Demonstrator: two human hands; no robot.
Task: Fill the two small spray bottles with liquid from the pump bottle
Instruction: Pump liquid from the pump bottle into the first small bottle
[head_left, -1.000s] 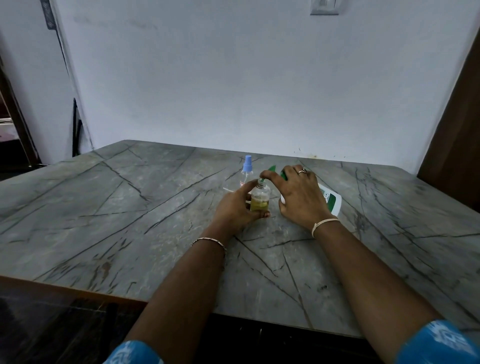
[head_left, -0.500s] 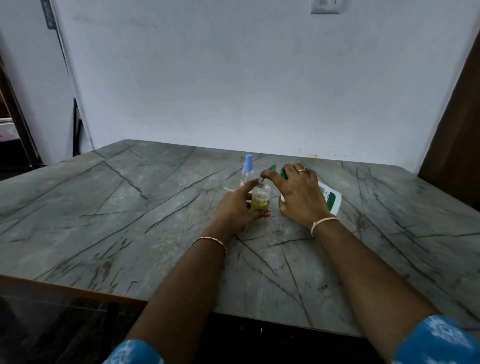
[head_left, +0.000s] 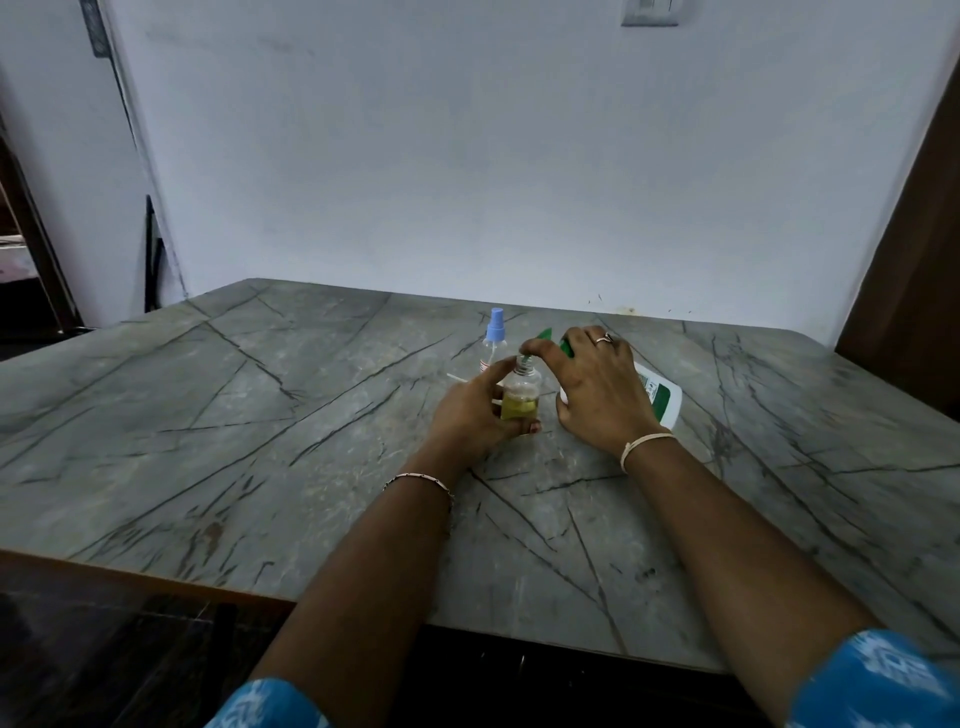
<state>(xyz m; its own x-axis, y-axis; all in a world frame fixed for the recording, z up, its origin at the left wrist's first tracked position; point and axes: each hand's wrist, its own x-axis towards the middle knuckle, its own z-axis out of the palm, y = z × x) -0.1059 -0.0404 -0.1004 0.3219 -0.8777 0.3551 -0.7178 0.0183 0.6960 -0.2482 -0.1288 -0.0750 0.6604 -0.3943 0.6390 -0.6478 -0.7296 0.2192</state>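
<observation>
A small clear spray bottle (head_left: 521, 392), open at the top and holding yellow-green liquid in its lower part, stands on the table. My left hand (head_left: 475, 413) grips it from the left. The white pump bottle (head_left: 658, 397) with a green label leans to the right behind my right hand (head_left: 592, 384). That hand curls over its green pump head (head_left: 545, 335), whose nozzle sits at the small bottle's mouth. A second small spray bottle (head_left: 494, 340) with a blue spray cap stands just behind, capped and untouched.
A thin white part (head_left: 457, 378) lies on the table (head_left: 260, 415) left of the bottles, partly hidden by my left hand. The grey marble-patterned table reaches to a pale wall behind. Its front edge is near my elbows.
</observation>
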